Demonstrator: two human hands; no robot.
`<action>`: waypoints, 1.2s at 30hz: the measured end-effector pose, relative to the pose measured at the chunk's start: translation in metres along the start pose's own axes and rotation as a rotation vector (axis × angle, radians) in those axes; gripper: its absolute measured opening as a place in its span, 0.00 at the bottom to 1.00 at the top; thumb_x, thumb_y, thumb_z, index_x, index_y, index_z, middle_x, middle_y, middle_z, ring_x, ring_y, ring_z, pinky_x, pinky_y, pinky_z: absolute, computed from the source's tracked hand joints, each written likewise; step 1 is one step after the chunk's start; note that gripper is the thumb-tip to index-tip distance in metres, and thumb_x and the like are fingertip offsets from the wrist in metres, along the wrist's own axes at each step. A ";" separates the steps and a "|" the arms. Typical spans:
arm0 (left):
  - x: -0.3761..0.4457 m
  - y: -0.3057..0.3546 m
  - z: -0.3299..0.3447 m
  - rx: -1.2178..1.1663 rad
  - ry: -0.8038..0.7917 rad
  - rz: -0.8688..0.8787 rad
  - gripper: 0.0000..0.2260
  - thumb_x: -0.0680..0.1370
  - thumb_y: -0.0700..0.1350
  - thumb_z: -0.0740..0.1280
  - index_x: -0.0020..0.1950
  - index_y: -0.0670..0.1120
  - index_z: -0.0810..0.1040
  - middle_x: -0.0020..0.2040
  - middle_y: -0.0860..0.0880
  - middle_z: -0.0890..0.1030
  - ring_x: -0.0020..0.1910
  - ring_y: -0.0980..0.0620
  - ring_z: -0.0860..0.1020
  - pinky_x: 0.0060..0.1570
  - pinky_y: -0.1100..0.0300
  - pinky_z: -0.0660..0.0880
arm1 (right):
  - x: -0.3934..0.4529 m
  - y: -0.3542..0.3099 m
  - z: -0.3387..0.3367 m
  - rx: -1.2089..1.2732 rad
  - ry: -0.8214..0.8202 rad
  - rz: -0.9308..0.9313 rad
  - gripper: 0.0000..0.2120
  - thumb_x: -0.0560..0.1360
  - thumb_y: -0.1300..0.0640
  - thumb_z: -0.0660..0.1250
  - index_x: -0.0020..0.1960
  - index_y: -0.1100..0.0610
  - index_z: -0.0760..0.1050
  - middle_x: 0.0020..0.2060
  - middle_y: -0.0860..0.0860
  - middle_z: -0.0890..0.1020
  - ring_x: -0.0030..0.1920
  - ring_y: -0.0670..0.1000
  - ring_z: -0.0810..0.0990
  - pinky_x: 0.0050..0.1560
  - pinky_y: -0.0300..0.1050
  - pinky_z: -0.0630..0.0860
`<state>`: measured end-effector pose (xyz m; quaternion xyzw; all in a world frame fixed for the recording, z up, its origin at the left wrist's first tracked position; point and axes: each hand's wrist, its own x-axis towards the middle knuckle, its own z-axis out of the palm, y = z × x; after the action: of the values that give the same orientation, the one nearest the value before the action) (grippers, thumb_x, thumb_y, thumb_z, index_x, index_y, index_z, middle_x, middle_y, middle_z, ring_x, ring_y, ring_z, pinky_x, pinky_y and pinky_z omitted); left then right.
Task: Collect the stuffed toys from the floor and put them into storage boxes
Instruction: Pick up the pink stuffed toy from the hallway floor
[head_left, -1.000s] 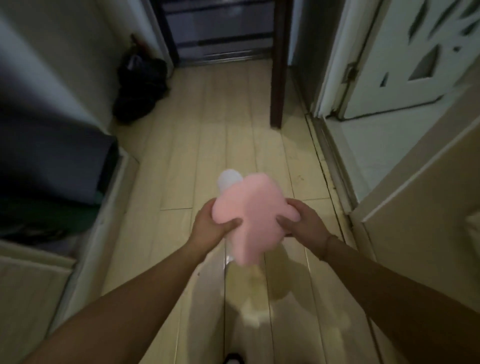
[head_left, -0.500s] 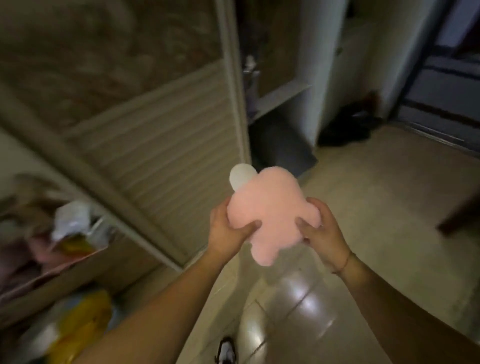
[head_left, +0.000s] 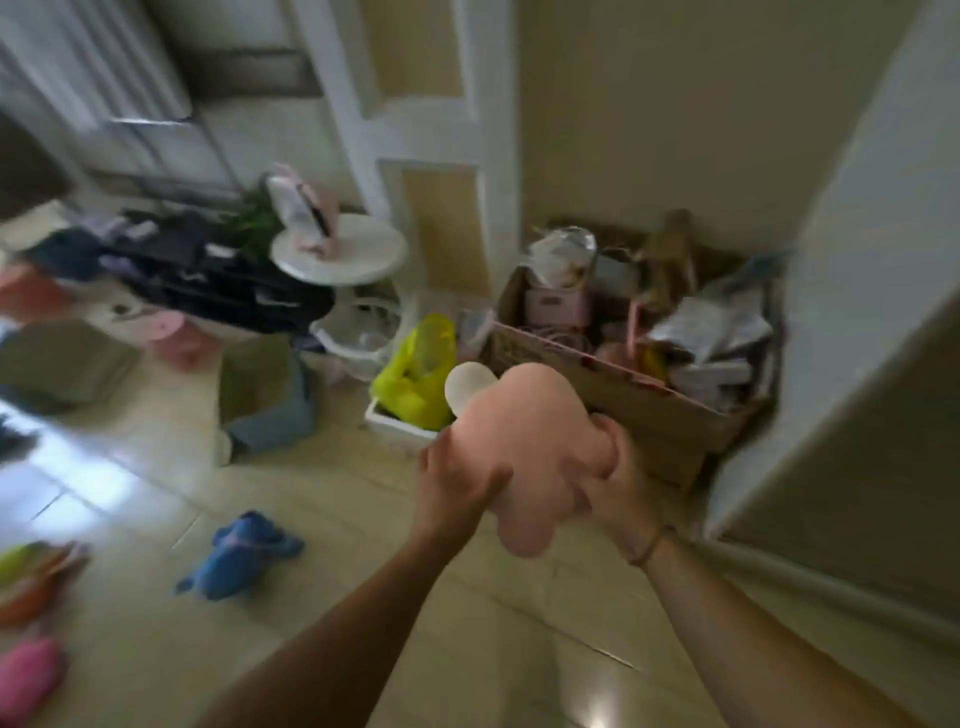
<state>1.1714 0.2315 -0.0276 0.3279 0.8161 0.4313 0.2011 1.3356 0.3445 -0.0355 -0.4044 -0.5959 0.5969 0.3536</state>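
I hold a pink stuffed toy (head_left: 535, 436) with a white round part at its top, out in front of me above the floor. My left hand (head_left: 452, 483) grips its left side and my right hand (head_left: 615, 483) grips its right side. Just beyond the toy stands an open cardboard box (head_left: 649, 410) filled with mixed items, in the corner. A blue stuffed toy (head_left: 239, 556) lies on the tiled floor at lower left. A pink toy (head_left: 28, 675) and an orange and green one (head_left: 31, 577) lie at the left edge.
A yellow bag (head_left: 415, 374) sits in a white tray beside the box. Behind it are a clear plastic basket (head_left: 358, 332), a round white table (head_left: 337, 249), a pile of dark clothes (head_left: 208, 275) and a small open box (head_left: 265, 389). A wall corner (head_left: 810, 364) stands at right.
The view has swung round from a hallway to this cluttered corner. Both hands have kept hold of the pink toy, which now sits in front of the cardboard box.
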 end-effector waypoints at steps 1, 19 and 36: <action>0.014 -0.019 -0.032 0.009 0.052 -0.035 0.42 0.66 0.59 0.77 0.74 0.47 0.62 0.66 0.46 0.69 0.65 0.48 0.68 0.57 0.62 0.64 | 0.012 -0.003 0.042 -0.025 -0.047 -0.023 0.31 0.63 0.52 0.76 0.64 0.48 0.70 0.56 0.44 0.76 0.56 0.49 0.76 0.51 0.38 0.77; 0.198 -0.206 -0.286 -0.109 0.475 -0.435 0.36 0.65 0.58 0.77 0.68 0.49 0.69 0.60 0.50 0.76 0.60 0.50 0.74 0.62 0.49 0.73 | 0.184 0.008 0.458 -0.206 -0.612 -0.059 0.32 0.57 0.47 0.75 0.59 0.47 0.71 0.56 0.56 0.78 0.54 0.54 0.79 0.52 0.46 0.79; 0.430 -0.374 -0.423 -0.864 0.372 -0.847 0.37 0.63 0.60 0.79 0.66 0.45 0.71 0.58 0.42 0.80 0.52 0.42 0.82 0.37 0.55 0.79 | 0.380 0.038 0.747 -0.397 -0.882 0.169 0.52 0.52 0.38 0.71 0.73 0.53 0.62 0.65 0.53 0.71 0.64 0.54 0.72 0.62 0.52 0.73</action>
<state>0.4751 0.1400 -0.1287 -0.2147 0.6485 0.6547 0.3236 0.5013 0.3690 -0.1244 -0.2197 -0.7562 0.6129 -0.0659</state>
